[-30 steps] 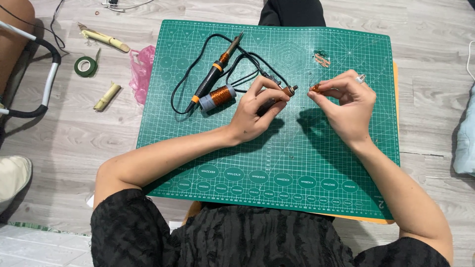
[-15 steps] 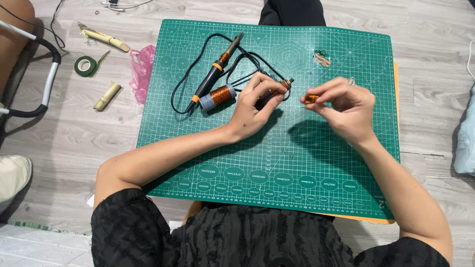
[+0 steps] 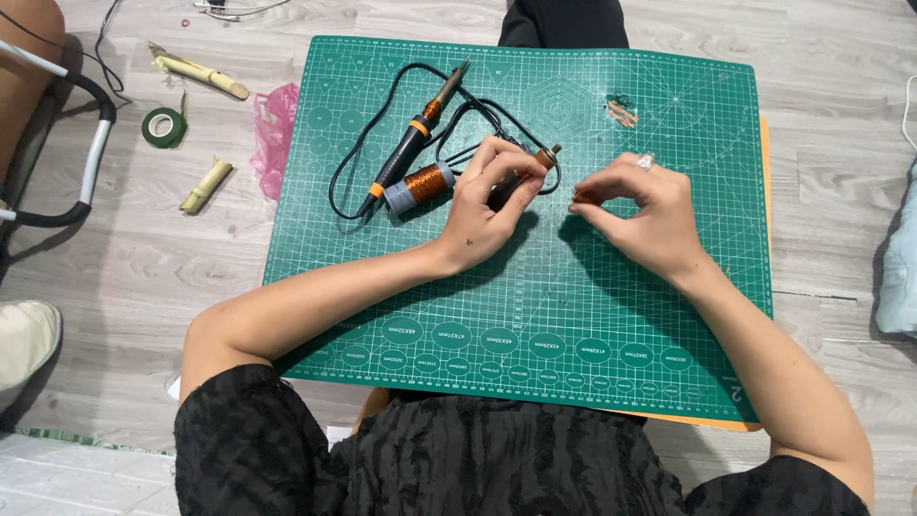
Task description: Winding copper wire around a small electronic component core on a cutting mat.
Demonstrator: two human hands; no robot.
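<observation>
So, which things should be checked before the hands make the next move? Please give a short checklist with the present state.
1. Left hand has a firm grip on the small copper-tipped piece: ok.
2. Right hand pinches something small: ok; what it is, cannot tell.
3. Soldering iron lies apart from both hands: ok.
4. Iron hot or cold: cannot tell.
5. Copper wire spool rests on the green cutting mat: ok.

Left hand (image 3: 492, 196) curled closed, right hand (image 3: 640, 215) pinching fingertips, forearms extended.
</observation>
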